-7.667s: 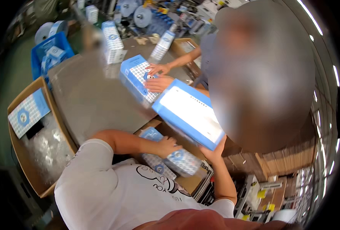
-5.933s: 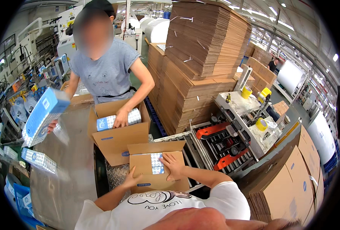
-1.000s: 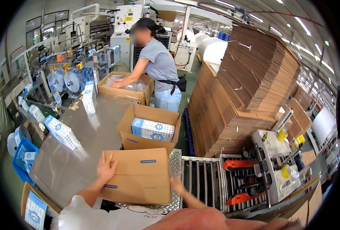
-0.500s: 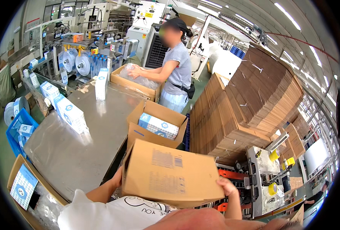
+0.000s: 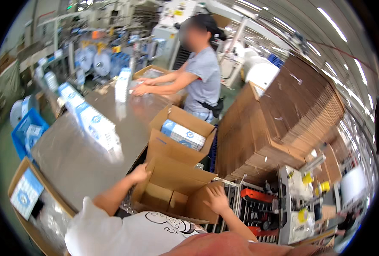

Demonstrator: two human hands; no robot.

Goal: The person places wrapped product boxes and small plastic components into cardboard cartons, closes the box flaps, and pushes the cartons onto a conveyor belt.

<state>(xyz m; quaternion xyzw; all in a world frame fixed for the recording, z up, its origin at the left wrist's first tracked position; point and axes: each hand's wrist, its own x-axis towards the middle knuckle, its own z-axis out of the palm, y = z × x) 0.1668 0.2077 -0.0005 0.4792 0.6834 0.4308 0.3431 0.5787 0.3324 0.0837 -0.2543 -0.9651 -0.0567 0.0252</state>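
Note:
An open cardboard box [image 5: 172,187] stands right in front of me, its mouth facing up and its inside bare brown board. My left hand [image 5: 139,173] is closed at the box's left edge, fingers curled over the board. Against the right flap lies my right hand [image 5: 217,199], its fingers spread. Just beyond is a second open carton [image 5: 157,147], holding blue-and-white printed packs [image 5: 184,135].
A metal table [image 5: 65,170] at left bears a row of blue-and-white packs [image 5: 93,121]. Across it, a co-worker [image 5: 202,77] reaches into a carton. Flat cardboard [image 5: 283,115] is stacked high at right, beside a roller conveyor [image 5: 232,192] and a taping machine [image 5: 296,196]. A blue crate [image 5: 23,136] stands far left.
The box in my hands has turned from its printed side facing me to its open mouth facing up. My right hand has moved left and spread out; the co-worker's hands have lowered.

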